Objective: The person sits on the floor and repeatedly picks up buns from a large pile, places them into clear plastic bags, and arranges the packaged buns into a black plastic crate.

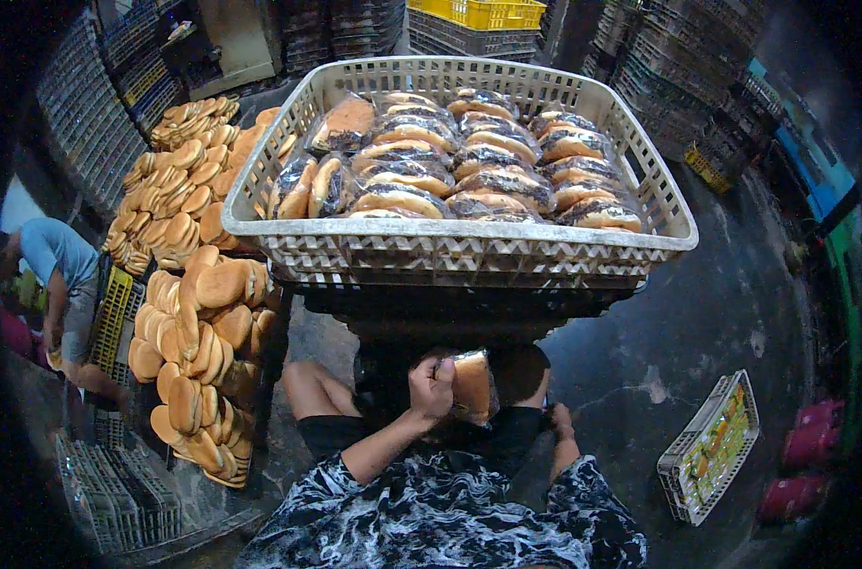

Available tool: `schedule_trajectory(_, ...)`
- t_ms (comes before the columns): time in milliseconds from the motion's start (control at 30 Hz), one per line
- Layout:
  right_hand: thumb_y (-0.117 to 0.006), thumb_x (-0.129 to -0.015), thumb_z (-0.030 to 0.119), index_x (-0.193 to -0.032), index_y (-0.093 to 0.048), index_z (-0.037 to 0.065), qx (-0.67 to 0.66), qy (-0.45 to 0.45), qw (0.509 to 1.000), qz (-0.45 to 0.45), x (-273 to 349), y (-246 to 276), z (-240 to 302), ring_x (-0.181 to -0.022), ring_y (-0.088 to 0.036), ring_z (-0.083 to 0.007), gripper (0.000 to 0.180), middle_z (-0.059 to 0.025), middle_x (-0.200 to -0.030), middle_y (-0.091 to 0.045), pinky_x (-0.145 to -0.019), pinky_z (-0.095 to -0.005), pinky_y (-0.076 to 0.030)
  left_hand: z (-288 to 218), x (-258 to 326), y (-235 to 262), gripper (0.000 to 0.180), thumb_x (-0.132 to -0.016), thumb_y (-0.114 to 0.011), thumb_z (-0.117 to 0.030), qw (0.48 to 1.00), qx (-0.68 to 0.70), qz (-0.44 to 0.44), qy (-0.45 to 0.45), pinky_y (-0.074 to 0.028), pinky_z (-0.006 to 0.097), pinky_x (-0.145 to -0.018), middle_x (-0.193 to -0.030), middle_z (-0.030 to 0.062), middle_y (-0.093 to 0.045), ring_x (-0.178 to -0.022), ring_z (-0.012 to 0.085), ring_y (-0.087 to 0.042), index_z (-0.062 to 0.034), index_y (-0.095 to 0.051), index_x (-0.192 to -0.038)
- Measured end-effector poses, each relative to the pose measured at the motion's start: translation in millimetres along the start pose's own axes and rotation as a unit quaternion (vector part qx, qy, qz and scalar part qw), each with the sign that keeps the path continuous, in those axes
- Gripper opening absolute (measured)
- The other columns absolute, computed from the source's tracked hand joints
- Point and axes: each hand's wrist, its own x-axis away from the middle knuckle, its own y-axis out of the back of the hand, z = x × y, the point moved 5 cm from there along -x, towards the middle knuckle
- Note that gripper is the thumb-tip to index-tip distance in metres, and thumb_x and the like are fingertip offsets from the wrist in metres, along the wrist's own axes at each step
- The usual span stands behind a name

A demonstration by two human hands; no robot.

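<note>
My left hand (431,387) is closed on a wrapped bread bun (472,384), held up above my lap in clear plastic. My right hand (561,418) hangs beside my right knee; its fingers are small and dark, and whether they hold anything cannot be made out. In front of me stands a white plastic crate (469,232), its rim above the held bun. Rows of wrapped buns (493,152), in clear bags with dark print, fill its inside. One bun (346,123) at the crate's left lies flat, brown side up.
Unwrapped buns (199,327) are heaped high on my left. A person in a blue shirt (59,251) bends over beyond them. A smaller white crate (673,465) holding yellow-green packets sits on the floor at right. Stacked crates (630,66) and a yellow crate (478,13) line the back.
</note>
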Motion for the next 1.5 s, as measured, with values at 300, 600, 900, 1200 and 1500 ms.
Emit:
schedule_trajectory(300,-0.045,-0.081,0.023,-0.101,-0.057,0.008,0.069,-0.066,0.991,-0.094,22,-51,-138,-0.085,-0.057,-0.0329,0.028,-0.0157,-0.097,-0.058,-0.074,-0.0421,-0.045,-17,-9,-1,0.033,-0.082,-0.048,-0.027,0.999,0.012,-0.039,-0.017,-0.035,0.030,-0.050,-0.056,0.0059,-0.045,-0.055,0.0131,-0.043,0.0007,-0.048,-0.065)
schedule_trajectory(600,-0.049,-0.083,0.023,-0.082,-0.051,0.003,-0.316,0.637,0.695,0.107,291,261,305,-0.100,-0.047,-0.0216,0.021,-0.0139,-0.111,-0.049,-0.087,-0.0340,-0.034,-61,-4,13,0.025,-0.079,-0.053,-0.027,0.920,-0.078,-0.010,-0.384,-0.044,0.033,-0.057,-0.076,0.0134,-0.055,-0.063,0.0255,-0.053,-0.0020,-0.055,-0.081)
schedule_trajectory(900,-0.060,-0.067,0.021,-0.103,-0.052,-0.007,-0.020,0.388,0.904,0.179,242,203,353,-0.090,-0.055,-0.0234,0.046,-0.0185,-0.099,-0.057,-0.079,-0.0314,-0.042,-83,15,34,0.029,-0.083,-0.049,-0.030,0.926,0.103,0.006,-0.362,-0.049,0.028,-0.059,-0.082,0.0191,-0.057,-0.066,0.0201,-0.057,-0.0017,-0.048,-0.090)
schedule_trajectory(1200,-0.065,-0.074,0.019,-0.100,-0.056,-0.003,-0.386,0.484,0.774,0.134,319,270,360,-0.085,-0.055,-0.0116,0.036,-0.0063,-0.094,-0.059,-0.077,-0.0246,-0.043,-149,-33,43,0.045,-0.085,-0.040,-0.043,0.906,-0.059,-0.111,-0.404,-0.046,0.030,-0.061,-0.076,0.0122,-0.056,-0.068,0.0186,-0.056,0.0003,-0.047,-0.091)
schedule_trajectory(1500,-0.061,-0.077,0.017,-0.104,-0.054,-0.001,-0.488,0.512,0.702,-0.084,312,340,288,-0.089,-0.055,-0.0140,0.033,-0.0087,-0.097,-0.060,-0.080,-0.0265,-0.042,-316,-212,-63,0.054,-0.076,-0.058,-0.039,0.697,-0.209,-0.070,-0.682,-0.041,0.037,-0.079,-0.107,0.0207,-0.046,-0.093,0.0310,-0.051,0.0035,-0.043,-0.105)
